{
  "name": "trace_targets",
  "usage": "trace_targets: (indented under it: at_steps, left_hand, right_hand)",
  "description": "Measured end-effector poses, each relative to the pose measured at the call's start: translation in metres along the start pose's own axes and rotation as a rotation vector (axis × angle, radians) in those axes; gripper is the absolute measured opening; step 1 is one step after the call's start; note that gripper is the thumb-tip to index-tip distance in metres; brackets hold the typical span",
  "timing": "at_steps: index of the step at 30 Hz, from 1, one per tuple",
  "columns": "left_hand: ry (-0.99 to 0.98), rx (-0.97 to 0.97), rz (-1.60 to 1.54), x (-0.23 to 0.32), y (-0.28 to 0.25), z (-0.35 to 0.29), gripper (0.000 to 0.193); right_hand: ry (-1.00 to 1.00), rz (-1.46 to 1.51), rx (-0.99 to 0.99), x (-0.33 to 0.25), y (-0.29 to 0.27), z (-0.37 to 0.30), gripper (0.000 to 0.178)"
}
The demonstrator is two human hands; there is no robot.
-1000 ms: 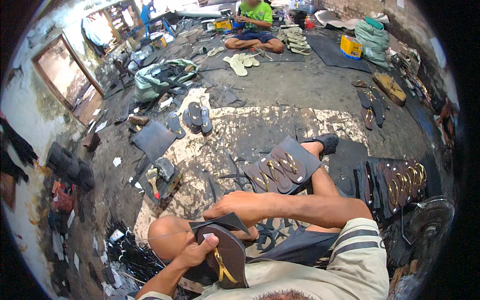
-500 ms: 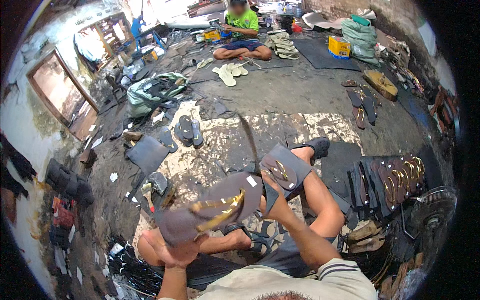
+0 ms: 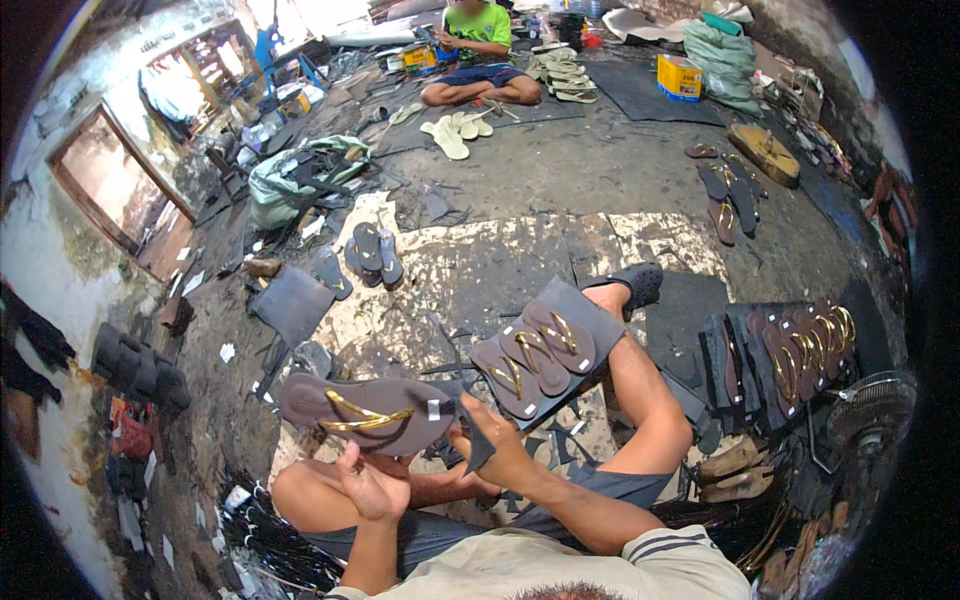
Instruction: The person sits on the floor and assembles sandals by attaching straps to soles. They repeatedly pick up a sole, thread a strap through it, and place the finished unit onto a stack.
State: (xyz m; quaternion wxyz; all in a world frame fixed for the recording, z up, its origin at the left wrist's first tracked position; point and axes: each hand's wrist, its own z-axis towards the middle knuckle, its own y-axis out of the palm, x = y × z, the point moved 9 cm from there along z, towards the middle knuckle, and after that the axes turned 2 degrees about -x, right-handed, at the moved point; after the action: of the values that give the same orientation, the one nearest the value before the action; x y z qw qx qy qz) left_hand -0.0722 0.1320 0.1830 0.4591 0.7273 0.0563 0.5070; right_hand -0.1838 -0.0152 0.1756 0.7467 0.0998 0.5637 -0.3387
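Observation:
A brown flip-flop with a gold strap and a small white label at the heel lies level in front of me. My left hand is under its near edge, palm up and thumb raised, holding it from below; the other fingers are partly hidden by the sole. At the heel end, my right hand grips it, with a dark flap of material against the fingers. A thin dark strip sticks up beside the heel. Three similar flip-flops lie side by side on a dark sheet by my right leg.
Rows of gold-strapped flip-flops and a fan stand at the right. Dark sandals lie ahead on the left, near a green sack. Far off, a person sits near pale soles and a yellow crate.
The flip-flop in my hands has moved left and levelled out, uncovering the row by my right leg. My right hand has come down and left; my left hand has turned palm up.

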Motion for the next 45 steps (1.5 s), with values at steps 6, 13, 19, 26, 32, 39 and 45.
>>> trace_targets:
  at_steps: [6,13,19,26,32,39,45]
  left_hand:
    - [0.029,0.142,0.074,-0.003,-0.04,-0.008,0.038]
    - [-0.024,0.202,0.07,-0.007,-0.056,-0.019,0.035]
    - [-0.021,0.236,0.046,0.0,-0.074,-0.031,0.032]
    - [-0.018,0.242,0.024,0.007,-0.086,-0.043,0.027]
    - [-0.041,0.291,0.02,0.006,-0.097,-0.046,0.028]
    - [-0.013,0.328,-0.019,0.005,-0.099,-0.049,0.03]
    - [-0.02,0.333,-0.028,0.007,-0.094,-0.048,0.032]
  right_hand:
    - [-0.093,0.009,-0.077,-0.005,0.03,0.0,0.061]
    - [-0.081,0.01,-0.128,-0.008,0.039,-0.006,0.065]
    - [-0.016,-0.047,-0.333,0.005,0.061,-0.015,0.084]
    - [-0.104,-0.072,-0.332,0.003,0.076,-0.02,0.064]
    - [-0.089,-0.124,-0.383,0.012,0.084,-0.025,0.063]
    - [-0.101,-0.111,-0.44,0.017,0.087,-0.028,0.091]
    - [-0.122,-0.122,-0.442,0.016,0.087,-0.027,0.087]
